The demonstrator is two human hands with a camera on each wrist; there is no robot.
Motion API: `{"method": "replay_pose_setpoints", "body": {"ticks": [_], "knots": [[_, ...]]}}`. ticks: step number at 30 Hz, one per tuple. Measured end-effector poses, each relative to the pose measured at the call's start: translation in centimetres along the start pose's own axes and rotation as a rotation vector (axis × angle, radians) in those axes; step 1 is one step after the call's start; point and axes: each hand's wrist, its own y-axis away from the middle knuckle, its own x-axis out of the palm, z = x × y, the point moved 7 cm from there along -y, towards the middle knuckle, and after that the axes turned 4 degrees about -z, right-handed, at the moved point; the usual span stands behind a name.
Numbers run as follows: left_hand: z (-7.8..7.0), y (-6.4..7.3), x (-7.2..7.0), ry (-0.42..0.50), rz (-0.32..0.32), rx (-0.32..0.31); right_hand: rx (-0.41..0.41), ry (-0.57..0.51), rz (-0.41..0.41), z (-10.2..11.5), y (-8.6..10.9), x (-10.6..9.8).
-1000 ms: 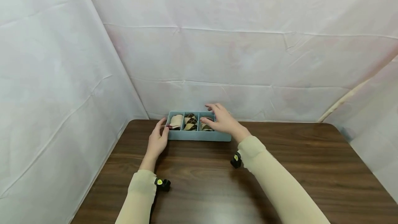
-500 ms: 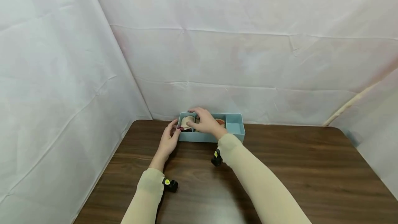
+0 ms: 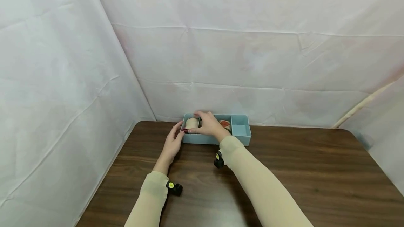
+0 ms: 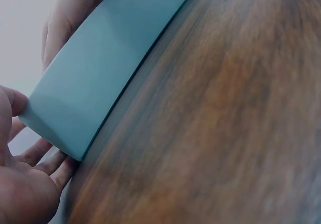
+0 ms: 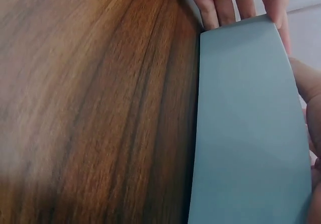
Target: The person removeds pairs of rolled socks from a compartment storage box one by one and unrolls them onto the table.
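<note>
A light blue divided box [image 3: 200, 139] stands near the table's back edge. In its left compartment lies a cream rolled sock [image 3: 191, 123] with dark red at its front. My right hand [image 3: 209, 124] reaches over the box and holds this roll, thumb at the front and fingertips at the back. Against the box's left end rests my left hand [image 3: 172, 143], its thumb at the front corner; the left wrist view shows its fingers [image 4: 37, 153] along the end wall. Farther right in the box is an orange-patterned rolled sock [image 3: 225, 124]. My right hand mostly hides the compartment between.
The rightmost compartment [image 3: 240, 129] shows its bare floor. Behind the brown wooden table [image 3: 300, 164] hangs a white cloth [image 3: 236, 59], with more cloth at both sides. A small black camera sits on each wrist.
My right hand has moved left along the box from the third compartment to the left one, and its thumb has come down at the cream roll's front. My left hand stays at the end.
</note>
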Motion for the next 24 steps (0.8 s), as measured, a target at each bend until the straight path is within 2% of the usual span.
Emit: {"method": "replay_pose_setpoints", "body": {"ticks": [11,17,24], "knots": [[-0.13,0.45,0.12,-0.027,0.006,-0.007,-0.002,0.033,0.011,0.43,-0.07,0.45],[-0.11,0.32,-0.02,-0.006,0.007,0.008,0.012,0.039,0.068,0.63,-0.38,0.57],[-0.03,0.23,-0.01,-0.058,0.007,0.011,0.050,0.021,0.140,0.94,-0.66,0.35]]}}
